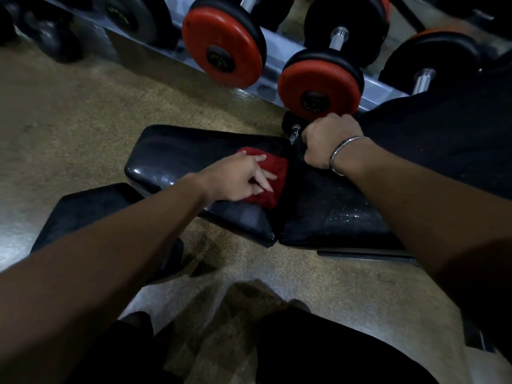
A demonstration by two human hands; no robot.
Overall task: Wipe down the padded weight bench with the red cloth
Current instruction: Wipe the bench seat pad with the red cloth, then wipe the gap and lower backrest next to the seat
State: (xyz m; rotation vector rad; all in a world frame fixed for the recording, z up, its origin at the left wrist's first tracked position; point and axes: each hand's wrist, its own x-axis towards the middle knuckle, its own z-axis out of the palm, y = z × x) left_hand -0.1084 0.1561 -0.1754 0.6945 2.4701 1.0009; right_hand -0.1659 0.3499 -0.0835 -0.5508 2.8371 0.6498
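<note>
The black padded weight bench (177, 159) lies across the middle of the view, with a seat pad on the left and a longer back pad (332, 214) on the right. The red cloth (273, 173) is bunched on the seat pad next to the gap between the pads. My left hand (238, 177) presses flat on the cloth with fingers spread over it. My right hand (329, 141), with a metal bangle on the wrist, is closed at the bench's far edge near a small chrome knob (296, 130); what it grips is hidden.
A dumbbell rack (155, 48) runs along the far side, holding red-faced dumbbells (223, 48) and black ones (432, 54). A second black pad (88, 209) sits at the lower left. Brown speckled floor (69, 115) surrounds the bench. My dark-clothed legs (318, 347) are at the bottom.
</note>
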